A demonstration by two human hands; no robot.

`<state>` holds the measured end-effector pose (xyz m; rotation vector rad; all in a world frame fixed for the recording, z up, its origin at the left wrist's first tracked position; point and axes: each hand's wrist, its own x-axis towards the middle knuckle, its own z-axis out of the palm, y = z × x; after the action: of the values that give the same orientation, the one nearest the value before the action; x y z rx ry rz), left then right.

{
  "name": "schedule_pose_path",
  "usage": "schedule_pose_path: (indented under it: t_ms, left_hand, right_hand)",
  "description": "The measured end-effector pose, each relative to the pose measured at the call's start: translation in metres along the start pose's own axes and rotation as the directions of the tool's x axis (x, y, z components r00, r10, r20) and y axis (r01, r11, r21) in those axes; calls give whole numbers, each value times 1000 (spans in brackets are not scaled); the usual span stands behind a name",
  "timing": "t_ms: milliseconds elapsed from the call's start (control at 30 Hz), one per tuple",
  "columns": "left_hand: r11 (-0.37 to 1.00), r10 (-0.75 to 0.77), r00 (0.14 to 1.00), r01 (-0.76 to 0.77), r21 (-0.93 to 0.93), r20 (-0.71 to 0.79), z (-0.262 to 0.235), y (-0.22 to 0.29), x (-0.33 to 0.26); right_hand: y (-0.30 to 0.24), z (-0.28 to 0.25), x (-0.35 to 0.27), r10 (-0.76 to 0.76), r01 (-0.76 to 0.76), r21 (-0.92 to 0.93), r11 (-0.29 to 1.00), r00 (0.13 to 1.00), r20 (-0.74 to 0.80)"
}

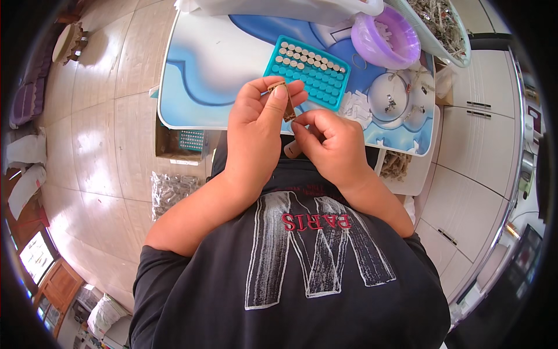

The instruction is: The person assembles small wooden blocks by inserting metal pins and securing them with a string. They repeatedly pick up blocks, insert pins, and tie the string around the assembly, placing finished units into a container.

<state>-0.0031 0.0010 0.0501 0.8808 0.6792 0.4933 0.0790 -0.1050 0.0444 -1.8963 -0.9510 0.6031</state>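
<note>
From the head camera, looking down, both hands are up in front of the dark shirt, just near of the small table (192, 70).

The left hand (256, 125) holds a small brown clip-like part (283, 98). It looks like a thin metal piece, bent at the top, with one leg hanging down. The thumb presses it from the near side and the fingertips close on it from the far side, so the hand is shut around the top of the part. The lower end sticks out free.

The right hand (331, 142) is curled, with thumb and first finger pinched together right at the lower tip of the part. It may hold something tiny there, but that spot is too small to tell.

The part looks light and stiff — and thin enough to bend if squeezed hard. It could be slippery, being smooth metal. The best place to hold it seems to be the bent top, where the left hand has it now, leaving the leg free.

On the table, just far of the hands, lies a teal tray (317, 78) with rows of little holes, some filled with small round caps. To the right sit a purple bowl (386, 41) and a heap of small white pieces (356, 107).
</note>
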Motion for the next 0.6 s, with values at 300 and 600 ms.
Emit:
schedule_pose_path:
  t_ms: [300,600]
  left_hand:
    - [999,-22,998,20,-43,-52,4,0,0]
    - [999,-21,999,20,-33,-34,4,-1,2]
  right_hand:
    - [3,7,1,137,-131,171,977,990,-24]
    - [7,8,2,197,-203,248,947,979,49]
